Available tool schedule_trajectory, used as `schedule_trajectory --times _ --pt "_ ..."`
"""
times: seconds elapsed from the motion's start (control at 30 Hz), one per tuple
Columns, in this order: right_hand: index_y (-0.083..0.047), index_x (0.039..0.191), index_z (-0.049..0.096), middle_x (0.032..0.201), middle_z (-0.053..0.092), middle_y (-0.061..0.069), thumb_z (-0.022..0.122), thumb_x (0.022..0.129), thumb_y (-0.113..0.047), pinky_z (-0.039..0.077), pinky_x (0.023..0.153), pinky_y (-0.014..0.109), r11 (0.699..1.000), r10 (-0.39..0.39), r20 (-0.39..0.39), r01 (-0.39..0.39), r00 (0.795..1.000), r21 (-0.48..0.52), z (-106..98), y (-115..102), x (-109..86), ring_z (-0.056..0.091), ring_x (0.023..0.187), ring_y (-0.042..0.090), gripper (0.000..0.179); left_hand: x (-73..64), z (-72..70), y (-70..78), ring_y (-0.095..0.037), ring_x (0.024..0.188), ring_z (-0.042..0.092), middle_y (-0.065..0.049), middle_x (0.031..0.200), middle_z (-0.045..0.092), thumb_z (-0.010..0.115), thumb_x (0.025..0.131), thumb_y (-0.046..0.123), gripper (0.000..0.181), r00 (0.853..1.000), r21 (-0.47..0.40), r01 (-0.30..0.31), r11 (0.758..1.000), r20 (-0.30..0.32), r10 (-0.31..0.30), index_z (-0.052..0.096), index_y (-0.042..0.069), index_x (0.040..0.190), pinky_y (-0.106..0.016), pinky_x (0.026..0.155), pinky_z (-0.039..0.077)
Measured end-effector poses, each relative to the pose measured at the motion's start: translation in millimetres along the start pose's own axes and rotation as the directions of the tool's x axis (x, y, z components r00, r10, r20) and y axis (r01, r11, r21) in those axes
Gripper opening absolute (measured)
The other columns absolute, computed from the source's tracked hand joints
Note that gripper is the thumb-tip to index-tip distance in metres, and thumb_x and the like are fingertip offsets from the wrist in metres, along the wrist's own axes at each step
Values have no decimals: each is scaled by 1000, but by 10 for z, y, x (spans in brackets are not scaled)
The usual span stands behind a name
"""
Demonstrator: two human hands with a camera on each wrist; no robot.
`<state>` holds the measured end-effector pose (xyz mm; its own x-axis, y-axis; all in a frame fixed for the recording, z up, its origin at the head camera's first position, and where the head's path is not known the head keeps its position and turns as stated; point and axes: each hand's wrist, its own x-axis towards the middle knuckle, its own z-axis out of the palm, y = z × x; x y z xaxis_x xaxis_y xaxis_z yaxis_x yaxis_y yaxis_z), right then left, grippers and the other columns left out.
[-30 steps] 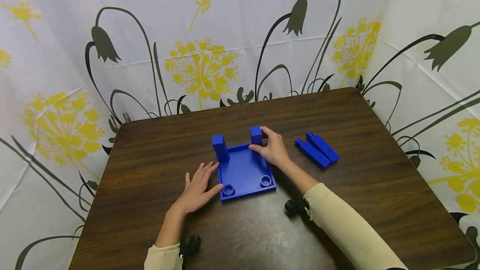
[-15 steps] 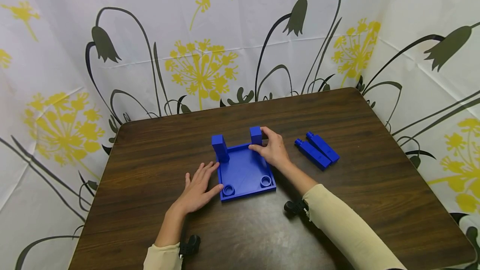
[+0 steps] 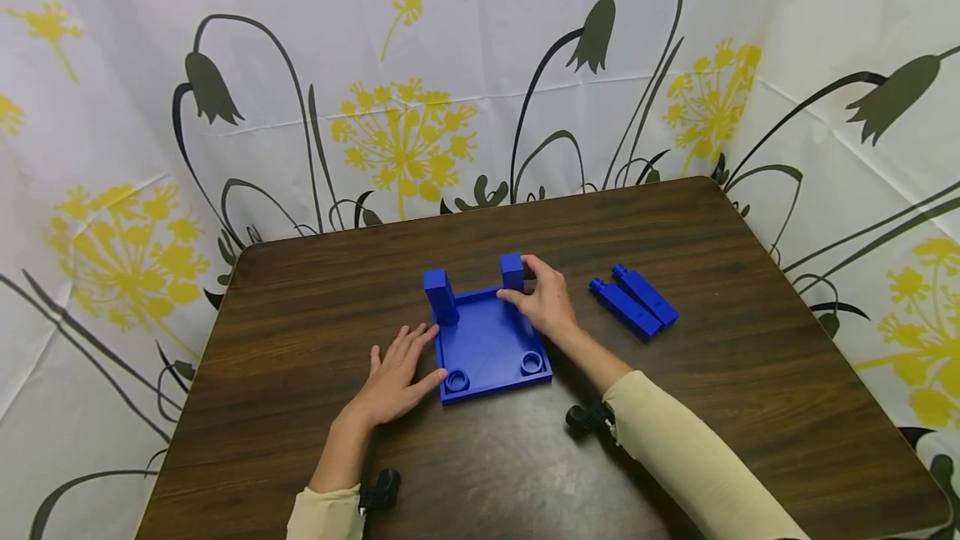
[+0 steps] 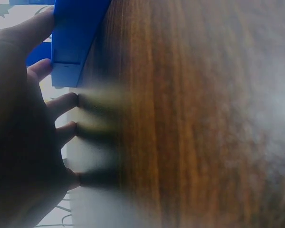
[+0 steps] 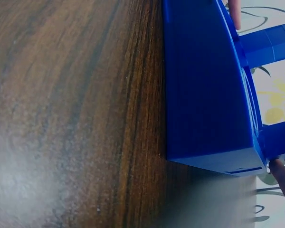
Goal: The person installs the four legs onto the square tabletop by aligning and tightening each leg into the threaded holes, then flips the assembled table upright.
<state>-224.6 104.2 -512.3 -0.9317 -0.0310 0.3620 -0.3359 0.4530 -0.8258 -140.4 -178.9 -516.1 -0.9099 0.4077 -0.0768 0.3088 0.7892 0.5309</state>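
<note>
A blue square tray-like base (image 3: 491,344) with a raised rim lies flat on the table. Two blue square posts stand upright at its far corners: a left post (image 3: 439,294) and a right post (image 3: 512,272). The right hand (image 3: 549,297) pinches the right post between thumb and fingers, hiding part of its lower end. Spread, fairly straight fingers of the left hand (image 3: 392,379) rest against the base's left side, the thumb at its near left corner. Round sockets show at the near corners, a left socket (image 3: 457,380) and a right socket (image 3: 532,362). The left wrist view also shows the base (image 4: 69,52) touched by fingers.
Two loose blue posts with round threaded-looking ends, a nearer post (image 3: 626,309) and a farther post (image 3: 647,294), lie side by side right of the base. The dark wood table (image 3: 315,298) meets a flower-patterned cloth (image 3: 480,48) behind it.
The right forearm has shifted very slightly to the left. Both hands keep their places at the base and the right post, and the blue parts have not visibly moved.
</note>
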Motion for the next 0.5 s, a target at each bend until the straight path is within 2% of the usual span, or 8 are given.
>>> schedule_trajectory --times 0.5 --pt "-8 109 65 98 70 9 90 72 -17 57 74 39 999 -39 -46 39 998 2 37 25 -8 66 94 20 46 -2 -6 2 -36 148 8 -10 161 23 54 95 57 75 1000 9 12 1000 4 -12 26 25 156 -74 104 -2"
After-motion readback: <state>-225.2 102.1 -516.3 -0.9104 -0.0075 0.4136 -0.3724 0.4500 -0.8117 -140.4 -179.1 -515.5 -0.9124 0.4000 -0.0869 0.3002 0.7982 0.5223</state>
